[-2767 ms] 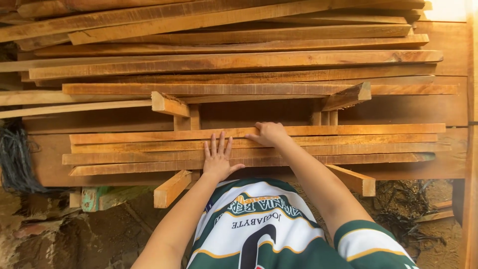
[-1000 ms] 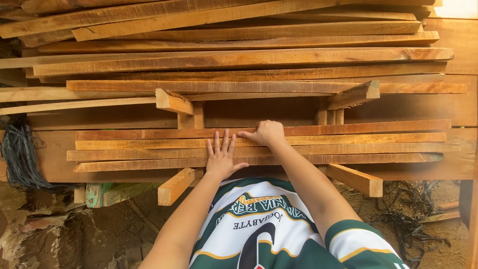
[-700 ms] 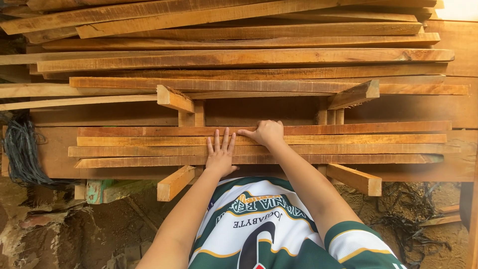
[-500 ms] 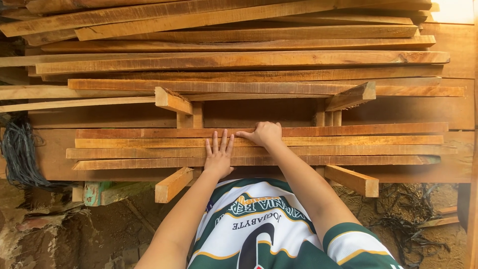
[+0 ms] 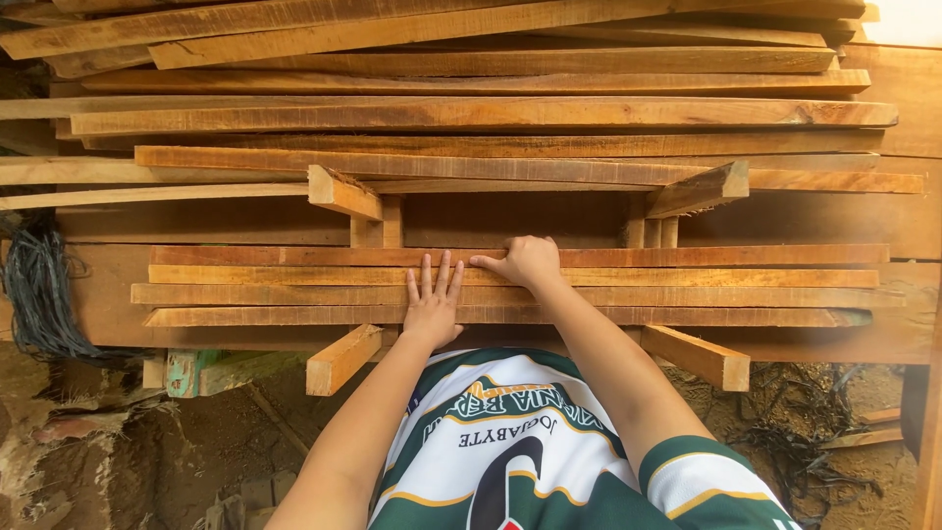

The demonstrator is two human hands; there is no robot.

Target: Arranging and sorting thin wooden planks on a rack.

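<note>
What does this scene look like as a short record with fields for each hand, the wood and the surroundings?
left hand: flat, fingers spread, on the near planks
right hand: curled over the far edge of the top plank
supports: cross battens under the near planks
behind: larger stack of boards
left side: dark bundle of cord
ground: bare earth

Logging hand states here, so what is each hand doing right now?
Left hand: open, flat on the long reddish-brown wooden planks, holding nothing.
Right hand: fingers curled over the farthest plank's edge; a full grip cannot be told.
</note>
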